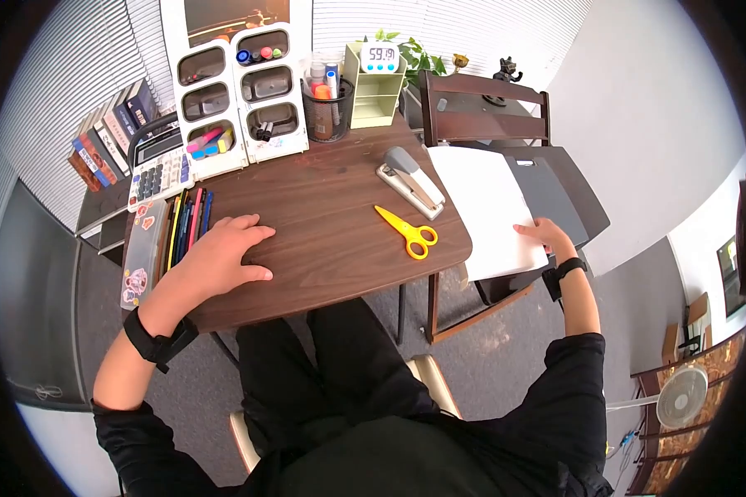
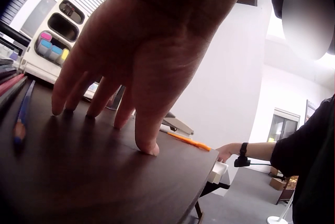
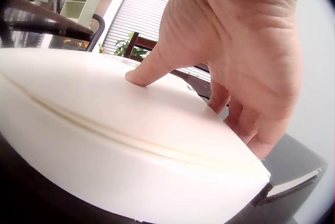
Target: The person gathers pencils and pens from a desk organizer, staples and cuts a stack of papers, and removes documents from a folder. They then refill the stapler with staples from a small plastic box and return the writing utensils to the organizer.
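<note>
My left hand [image 1: 215, 257] rests on the dark wooden desk with its fingers spread, fingertips and thumb down on the top beside a row of pens and pencils [image 1: 189, 222]. Nothing is under its palm. To the right, a thick stack of white paper [image 1: 482, 207] lies on a chair's seat. My right hand [image 3: 235, 62] grips its right edge, with the thumb on top and the other fingers bent down along the side. Between the hands lie yellow scissors [image 1: 406, 232] and a grey and white stapler [image 1: 412, 182].
White organiser drawers [image 1: 273, 153] stand at the desk's back, with a calculator [image 1: 162, 176] to their left. A mesh pen cup [image 1: 327, 116] and a green shelf with a timer [image 1: 380, 58] are beside them. A dark folder [image 1: 547, 195] lies right of the paper.
</note>
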Tool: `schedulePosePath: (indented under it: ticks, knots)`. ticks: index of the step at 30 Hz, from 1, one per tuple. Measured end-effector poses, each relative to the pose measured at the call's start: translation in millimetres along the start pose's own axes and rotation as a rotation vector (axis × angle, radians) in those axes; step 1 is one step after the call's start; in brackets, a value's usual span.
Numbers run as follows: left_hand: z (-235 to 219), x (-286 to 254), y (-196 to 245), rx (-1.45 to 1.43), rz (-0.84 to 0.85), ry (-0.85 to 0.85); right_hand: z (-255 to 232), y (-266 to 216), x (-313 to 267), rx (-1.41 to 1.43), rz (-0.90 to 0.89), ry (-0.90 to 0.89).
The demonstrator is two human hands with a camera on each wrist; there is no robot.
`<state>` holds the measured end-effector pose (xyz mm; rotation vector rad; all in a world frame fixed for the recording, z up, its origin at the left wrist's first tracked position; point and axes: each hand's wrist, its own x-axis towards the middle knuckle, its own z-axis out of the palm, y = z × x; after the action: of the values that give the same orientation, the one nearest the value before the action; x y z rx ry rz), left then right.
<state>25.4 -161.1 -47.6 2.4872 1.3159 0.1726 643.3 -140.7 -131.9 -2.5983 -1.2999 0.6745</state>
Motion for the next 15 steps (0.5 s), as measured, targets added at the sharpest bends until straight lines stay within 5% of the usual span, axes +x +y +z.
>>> schedulePosePath:
  ticks: [10, 15]
  knots:
    - [3, 0, -5, 0.023, 0.064, 0.057, -2, 47, -37, 0.010, 0.105, -0.129]
    - [4, 1, -8, -0.003, 0.046, 0.028, 15, 88, -48, 0.244, 0.120, -0.171]
